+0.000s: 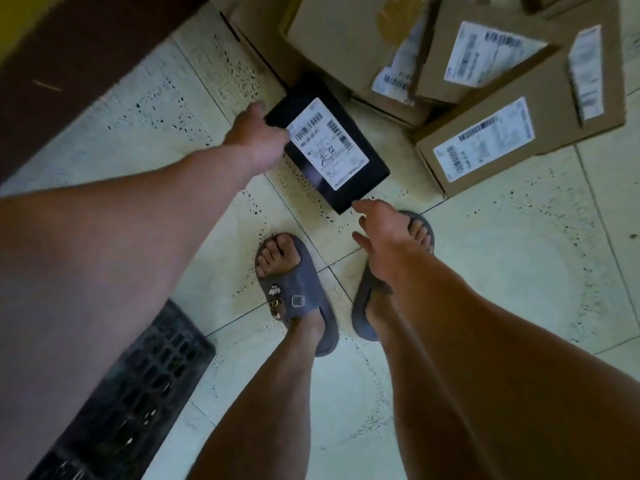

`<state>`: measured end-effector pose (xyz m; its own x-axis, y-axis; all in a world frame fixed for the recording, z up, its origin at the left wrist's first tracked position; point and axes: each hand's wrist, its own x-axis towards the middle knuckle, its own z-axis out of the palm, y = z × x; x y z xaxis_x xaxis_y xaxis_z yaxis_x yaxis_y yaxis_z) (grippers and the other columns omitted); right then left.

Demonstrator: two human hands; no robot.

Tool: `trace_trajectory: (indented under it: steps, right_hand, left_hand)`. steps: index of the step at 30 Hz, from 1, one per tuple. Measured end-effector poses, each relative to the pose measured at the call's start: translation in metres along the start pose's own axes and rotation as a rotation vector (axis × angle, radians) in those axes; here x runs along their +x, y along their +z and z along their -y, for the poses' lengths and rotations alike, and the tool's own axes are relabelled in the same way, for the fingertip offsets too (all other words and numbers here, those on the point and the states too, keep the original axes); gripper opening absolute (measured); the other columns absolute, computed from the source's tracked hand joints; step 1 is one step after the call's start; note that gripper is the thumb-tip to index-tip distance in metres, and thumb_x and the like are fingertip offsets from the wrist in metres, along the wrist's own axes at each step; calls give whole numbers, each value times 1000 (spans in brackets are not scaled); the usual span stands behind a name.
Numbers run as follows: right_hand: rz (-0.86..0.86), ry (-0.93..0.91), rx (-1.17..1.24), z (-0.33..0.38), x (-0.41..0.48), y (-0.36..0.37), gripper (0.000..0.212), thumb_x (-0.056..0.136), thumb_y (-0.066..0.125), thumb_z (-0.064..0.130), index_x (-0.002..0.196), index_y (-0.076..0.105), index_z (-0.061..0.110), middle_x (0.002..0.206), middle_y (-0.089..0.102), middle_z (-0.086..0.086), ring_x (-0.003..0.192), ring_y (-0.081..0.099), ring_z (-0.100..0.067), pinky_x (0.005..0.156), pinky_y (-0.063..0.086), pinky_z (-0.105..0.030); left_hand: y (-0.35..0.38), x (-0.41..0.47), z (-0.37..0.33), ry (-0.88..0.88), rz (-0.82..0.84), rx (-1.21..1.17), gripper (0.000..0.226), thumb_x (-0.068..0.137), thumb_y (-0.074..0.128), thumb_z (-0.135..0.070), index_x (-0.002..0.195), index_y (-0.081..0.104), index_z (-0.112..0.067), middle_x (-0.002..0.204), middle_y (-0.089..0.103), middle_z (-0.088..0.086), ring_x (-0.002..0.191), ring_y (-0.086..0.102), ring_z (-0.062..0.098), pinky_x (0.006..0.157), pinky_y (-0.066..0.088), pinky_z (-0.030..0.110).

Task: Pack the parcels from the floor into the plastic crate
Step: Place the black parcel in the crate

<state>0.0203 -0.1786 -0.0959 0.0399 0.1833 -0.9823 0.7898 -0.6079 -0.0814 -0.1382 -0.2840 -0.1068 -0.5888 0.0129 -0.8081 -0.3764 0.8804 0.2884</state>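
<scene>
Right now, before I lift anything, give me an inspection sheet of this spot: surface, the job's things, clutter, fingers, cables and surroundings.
Surface: pale speckled tiled floor with dark grout lines.
Job's things: black parcel with a white shipping label, between the hands; labelled brown cardboard parcels piled beyond it; dark latticed plastic crate at lower left, contents unclear.
Clutter: nothing seen.
Fingers: left hand grips the black parcel's far end, its fingers hidden; right hand is open with straight fingers, index tip at the parcel's near corner, contact unclear.
Cables: nothing seen.
Surroundings: grey sandals on both feet; dark brown furniture panel at upper left.
</scene>
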Motion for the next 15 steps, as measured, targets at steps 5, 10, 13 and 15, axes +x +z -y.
trace_trajectory:
  steps: [5,10,13,15]
  right_hand:
    - [23,12,3,8,27,4,20,92,59,16,112,56,14,96,57,-8,109,53,-17,103,47,-43]
    - [27,-25,69,8,19,-8,20,90,60,19,109,61,21,124,58,-3,105,58,-16,87,55,-27]
    - [-28,-60,43,4,-15,-23,11,89,58,19,96,66,22,103,64,-1,94,61,-16,90,54,-30]
    - [-31,-108,38,1,-52,-33,18,85,56,18,98,68,23,100,67,-3,97,62,-20,96,51,-35]
  left_hand:
    - [19,28,11,4,-16,-26,52,94,49,-18,145,36,-18,135,47,-5,112,49,17,84,34,19]
    - [11,15,18,-7,25,-25,43,90,51,-18,133,54,-20,127,59,4,100,55,19,73,41,23]
    - [-2,-22,22,-29,29,-58,43,90,54,-21,133,52,-21,119,59,2,97,53,18,74,40,26]
    - [-17,-57,25,-56,30,-98,38,90,56,-21,128,54,-21,114,59,0,96,53,18,76,40,28]
